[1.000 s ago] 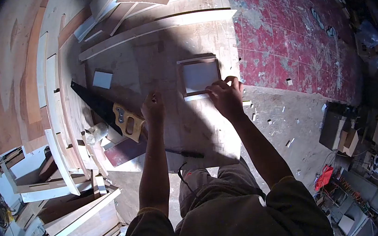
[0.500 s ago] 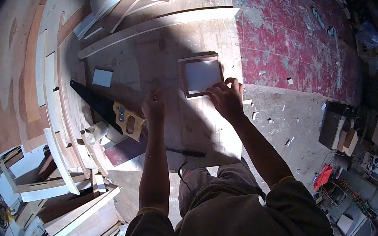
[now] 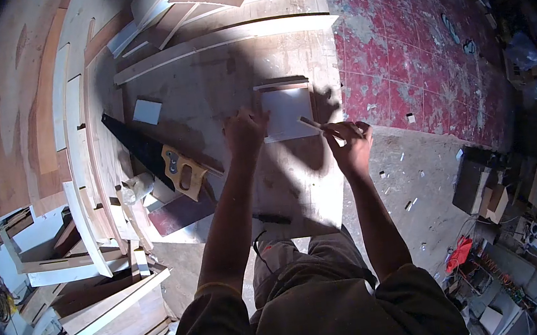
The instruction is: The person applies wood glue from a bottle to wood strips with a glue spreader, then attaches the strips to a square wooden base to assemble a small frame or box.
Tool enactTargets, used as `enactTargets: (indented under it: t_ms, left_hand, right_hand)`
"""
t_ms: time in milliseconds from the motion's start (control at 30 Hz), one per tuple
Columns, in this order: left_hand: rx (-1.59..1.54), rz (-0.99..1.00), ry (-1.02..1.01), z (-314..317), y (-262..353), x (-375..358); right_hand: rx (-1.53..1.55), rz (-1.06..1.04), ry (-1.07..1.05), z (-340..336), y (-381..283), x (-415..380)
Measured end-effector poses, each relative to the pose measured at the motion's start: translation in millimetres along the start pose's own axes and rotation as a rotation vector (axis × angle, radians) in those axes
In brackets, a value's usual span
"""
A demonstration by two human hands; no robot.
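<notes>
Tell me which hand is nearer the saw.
Left. The left hand is just to the right of the saw, not touching it; the right hand is farther right, its fingers holding a strip.

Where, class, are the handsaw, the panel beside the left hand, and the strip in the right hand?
Handsaw [image 3: 146,150]: head view, on the blade.
Panel [image 3: 289,107]: head view, its pale face.
Strip [image 3: 309,123]: head view, its protruding part.

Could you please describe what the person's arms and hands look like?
Dark, loose sleeves end near the elbows, the left with a thin yellowish edge. Below, the forearms are bare. The left hand and right hand wear no gloves, and no watch or bracelet shows.
</notes>
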State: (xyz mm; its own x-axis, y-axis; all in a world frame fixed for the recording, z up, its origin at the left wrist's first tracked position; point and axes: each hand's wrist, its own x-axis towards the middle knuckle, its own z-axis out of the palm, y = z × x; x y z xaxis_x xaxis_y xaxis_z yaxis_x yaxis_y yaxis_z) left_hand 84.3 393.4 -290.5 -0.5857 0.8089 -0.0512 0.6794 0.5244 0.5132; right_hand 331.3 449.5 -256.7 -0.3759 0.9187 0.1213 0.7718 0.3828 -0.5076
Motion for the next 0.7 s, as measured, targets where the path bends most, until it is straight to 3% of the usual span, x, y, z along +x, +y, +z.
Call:
enactTargets:
  t_ms: [133, 233, 433, 567, 633, 700]
  left_hand:
    - [0.099, 0.052, 0.152, 24, -7, 4]
    - [0.064, 0.022, 0.004, 23, -14, 7]
    - [-0.034, -0.103, 0.074, 16, -12, 2]
    - [-0.174, -0.084, 0.152, 11, -28, -2]
    - [-0.247, -0.227, 0.114, 5, -33, -3]
    - [-0.226, -0.227, 0.122, -6, -36, -7]
  right_hand:
    - [0.009, 0.034, 0.016, -12, 2, -2]
    - [0.001, -0.020, 0.059, -14, 3, 0]
    - [0.041, -0.034, 0.089, -14, -1, 2]
    - [0.086, -0.108, 0.071, -7, -7, 8]
    - [0.096, -0.116, 0.075, -2, -17, 12]
    - [0.158, -0.097, 0.073, 5, -28, 15]
